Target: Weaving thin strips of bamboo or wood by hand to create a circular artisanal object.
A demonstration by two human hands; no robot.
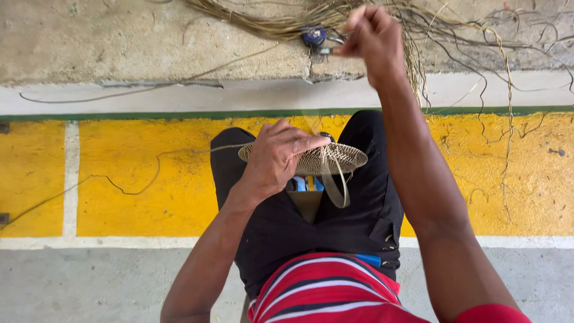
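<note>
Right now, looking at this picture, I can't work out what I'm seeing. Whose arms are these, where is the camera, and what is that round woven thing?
There is no machine here: these are a person's two bare arms, filmed by a camera worn on their head and looking straight down. The left hand grips a flat, round, tan woven fibre disc above the lap. The right hand is raised away from the body, pinching a thin strand that is blurred. Ahead on the grey concrete ledge lies a loose bundle of dry straw-coloured fibres beside a small dark blue round object. Below is a yellow painted floor with white lines.
</note>
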